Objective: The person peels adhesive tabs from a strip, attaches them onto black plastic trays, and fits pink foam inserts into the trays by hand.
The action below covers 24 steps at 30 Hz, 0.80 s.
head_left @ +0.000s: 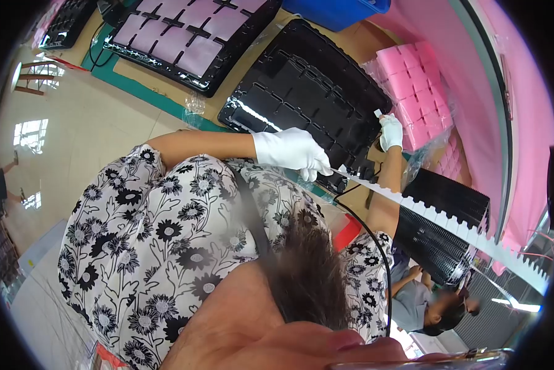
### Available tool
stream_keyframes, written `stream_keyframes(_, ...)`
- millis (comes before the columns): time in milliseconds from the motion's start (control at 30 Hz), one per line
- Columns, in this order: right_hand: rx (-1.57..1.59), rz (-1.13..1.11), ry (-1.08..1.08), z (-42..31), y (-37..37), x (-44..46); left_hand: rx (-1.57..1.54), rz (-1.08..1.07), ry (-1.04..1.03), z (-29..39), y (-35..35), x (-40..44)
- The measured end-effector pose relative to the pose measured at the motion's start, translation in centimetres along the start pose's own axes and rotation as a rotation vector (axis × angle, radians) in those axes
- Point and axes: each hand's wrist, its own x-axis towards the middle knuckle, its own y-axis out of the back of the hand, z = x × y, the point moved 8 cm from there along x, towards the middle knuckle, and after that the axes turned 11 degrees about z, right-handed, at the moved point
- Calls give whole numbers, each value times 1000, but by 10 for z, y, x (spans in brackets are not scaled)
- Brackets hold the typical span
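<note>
My left hand [295, 153], in a white glove, pinches the near end of a long white toothed strip [434, 216] that runs off to the lower right. It is over the near edge of a black moulded tray [307, 92]. At the tray's right edge is my right hand [391, 132], also gloved, with its fingers curled in and a small white piece [378, 113] at the fingertips. Beside it, a pink segmented foam block [414, 92] lies in clear plastic wrap.
Another black tray with pink-lilac panels [184, 37] is at the upper left, a blue bin [338, 13] at the top. A black ribbed stack [440, 225] stands right of my right arm. A person in grey [412, 302] is at the lower right; a stool [36, 78] at the left.
</note>
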Motion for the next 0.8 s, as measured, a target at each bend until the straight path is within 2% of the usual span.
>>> stream_keyframes(67, -110, -89, -73, 15, -6, 14, -164, 20, 114, -8, 0, 2)
stream_keyframes(100, -95, -56, -68, -8, -9, -5, -170, 22, 116, -12, 0, 4)
stream_keyframes(133, -109, -69, -91, 4, -12, -10, -207, 6, 113, -20, -6, 0)
stream_keyframes(333, -220, -115, 54, 3, -19, 5, -129, -13, 55, -11, -2, -7)
stream_keyframes(400, -259, -88, -122, 22, -16, 2, -124, -19, 59, -12, -6, -10)
stream_keyframes(433, -259, -92, -124, 29, -18, 8, -132, -16, 62, -14, -6, -10)
stream_keyframes(467, -413, -78, 30, 26, -20, 12, -142, -15, 65, -15, -6, -10)
stream_keyframes(533, -563, -64, 186, 26, -22, 19, -133, -13, 58, -15, -6, -10)
stream_keyframes(600, -1275, -81, 645, -16, -42, -11, -127, -15, 50, -15, -9, -12)
stream_keyframes(633, -1276, -80, 644, -24, -46, -23, -98, -14, 23, -13, -8, -11)
stream_keyframes(700, -995, 243, 521, -46, -25, -40, -65, -13, -4, -11, -8, -9)
stream_keyframes(733, -992, 249, 521, -39, -23, -40, -65, -16, 13, -10, -8, -8)
stream_keyframes(800, -467, 473, 354, -16, 5, -43, -58, -26, 32, -6, -9, -7)
